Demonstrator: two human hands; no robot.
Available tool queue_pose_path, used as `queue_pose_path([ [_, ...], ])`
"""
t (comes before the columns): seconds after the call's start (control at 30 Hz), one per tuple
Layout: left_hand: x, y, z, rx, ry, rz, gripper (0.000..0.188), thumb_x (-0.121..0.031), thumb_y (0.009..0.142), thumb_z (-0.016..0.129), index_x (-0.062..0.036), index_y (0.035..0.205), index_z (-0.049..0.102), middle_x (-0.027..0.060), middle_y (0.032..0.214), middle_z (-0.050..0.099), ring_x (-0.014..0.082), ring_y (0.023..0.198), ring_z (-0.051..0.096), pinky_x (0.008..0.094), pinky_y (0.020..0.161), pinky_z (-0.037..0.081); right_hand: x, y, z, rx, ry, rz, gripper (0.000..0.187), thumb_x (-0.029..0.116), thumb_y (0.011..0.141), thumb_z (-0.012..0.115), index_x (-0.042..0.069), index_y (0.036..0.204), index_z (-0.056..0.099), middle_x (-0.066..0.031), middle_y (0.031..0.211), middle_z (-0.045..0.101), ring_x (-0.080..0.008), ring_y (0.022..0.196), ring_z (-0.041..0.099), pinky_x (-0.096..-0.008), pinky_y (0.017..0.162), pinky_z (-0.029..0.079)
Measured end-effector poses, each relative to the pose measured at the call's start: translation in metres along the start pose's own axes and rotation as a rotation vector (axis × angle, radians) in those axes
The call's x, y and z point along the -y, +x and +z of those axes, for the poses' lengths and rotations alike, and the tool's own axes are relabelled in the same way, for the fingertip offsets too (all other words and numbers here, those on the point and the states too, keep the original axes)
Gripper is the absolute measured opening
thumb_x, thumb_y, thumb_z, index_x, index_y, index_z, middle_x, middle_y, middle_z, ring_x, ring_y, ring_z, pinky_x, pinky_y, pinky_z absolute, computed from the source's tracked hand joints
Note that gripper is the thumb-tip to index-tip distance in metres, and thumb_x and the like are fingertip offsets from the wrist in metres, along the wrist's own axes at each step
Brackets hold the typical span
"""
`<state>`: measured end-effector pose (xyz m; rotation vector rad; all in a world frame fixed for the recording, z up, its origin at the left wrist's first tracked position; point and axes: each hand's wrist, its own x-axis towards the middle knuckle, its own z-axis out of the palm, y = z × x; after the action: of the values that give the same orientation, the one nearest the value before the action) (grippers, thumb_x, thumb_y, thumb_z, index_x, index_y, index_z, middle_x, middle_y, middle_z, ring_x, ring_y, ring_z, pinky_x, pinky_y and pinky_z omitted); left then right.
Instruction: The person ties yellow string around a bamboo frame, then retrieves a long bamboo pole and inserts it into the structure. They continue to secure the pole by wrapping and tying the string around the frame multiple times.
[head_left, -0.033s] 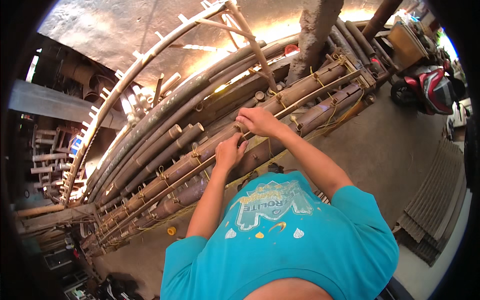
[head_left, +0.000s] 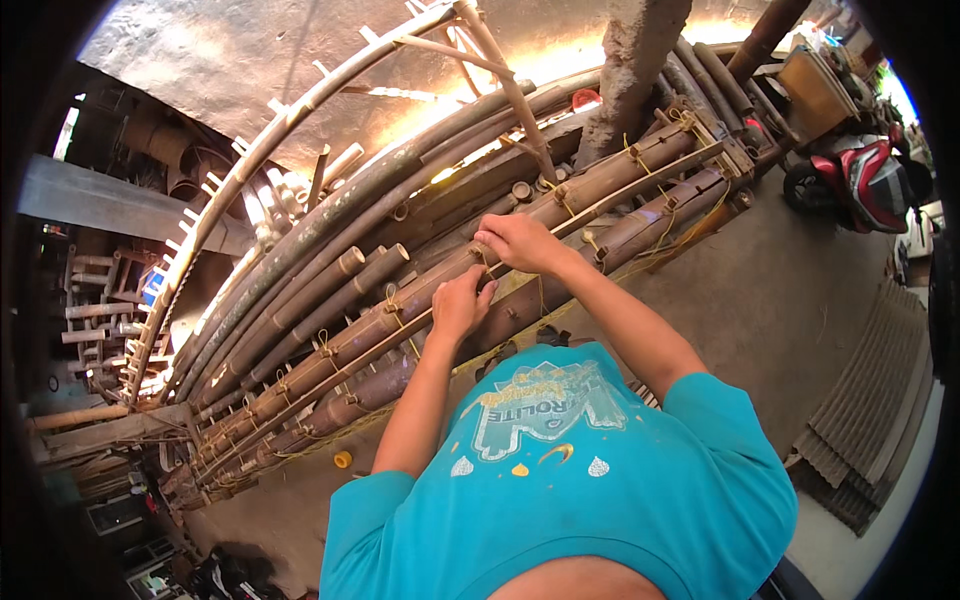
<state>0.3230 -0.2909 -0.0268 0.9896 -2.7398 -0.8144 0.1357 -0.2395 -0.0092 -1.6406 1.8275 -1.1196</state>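
A row of thick brown bamboo poles [head_left: 330,340] lies side by side, lashed to a thin split strip [head_left: 640,180] with yellow cord [head_left: 395,322] at several points. My left hand [head_left: 460,302] and my right hand [head_left: 522,243] meet over one pole near the middle of the row. Both pinch the yellow cord at a tie there, fingertips almost touching. My forearms reach up from my turquoise shirt [head_left: 560,480]. The knot itself is hidden under my fingers.
A curved bamboo frame [head_left: 300,105] arches behind the poles. A rough concrete pillar [head_left: 640,60] stands at the back. A red motorbike [head_left: 865,180] is parked at the right, with stacked corrugated sheets [head_left: 865,440] below it. A small yellow spool [head_left: 343,459] lies on the floor.
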Motion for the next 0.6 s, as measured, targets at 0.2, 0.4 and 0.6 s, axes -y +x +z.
queue_pose_path([
  [0.2,0.003,0.004,0.014,-0.197,0.011,0.127,0.028,-0.028,0.086,0.069,-0.0146,0.11,0.063,0.0105,0.079,0.069,0.0291,0.071,0.063,0.0402,0.073,0.04,0.01,0.005,-0.018,0.048,0.277,0.07,0.013,0.015,0.096,0.052,0.004,0.096,0.057,-0.0127,0.078,0.064,-0.0284,0.073,0.063,-0.0396,0.067,0.049],
  [0.4,-0.014,0.006,0.001,-0.086,-0.008,0.047,0.025,-0.027,0.09,0.063,-0.0139,0.111,0.06,0.0101,0.087,0.07,0.0266,0.081,0.065,0.0401,0.08,0.033,0.009,0.002,-0.02,0.197,0.146,-0.011,0.011,0.012,0.086,0.052,0.006,0.09,0.06,-0.0121,0.083,0.066,-0.033,0.076,0.063,-0.0432,0.069,0.05],
  [0.6,0.0,0.003,0.009,-0.126,-0.069,0.023,0.022,-0.028,0.093,0.06,-0.0157,0.111,0.066,0.0076,0.093,0.072,0.0219,0.09,0.065,0.0416,0.086,0.028,-0.004,-0.009,-0.017,0.07,-0.119,-0.134,0.014,0.014,0.082,0.056,0.007,0.087,0.067,-0.01,0.087,0.068,-0.0304,0.089,0.062,-0.0422,0.078,0.048],
])
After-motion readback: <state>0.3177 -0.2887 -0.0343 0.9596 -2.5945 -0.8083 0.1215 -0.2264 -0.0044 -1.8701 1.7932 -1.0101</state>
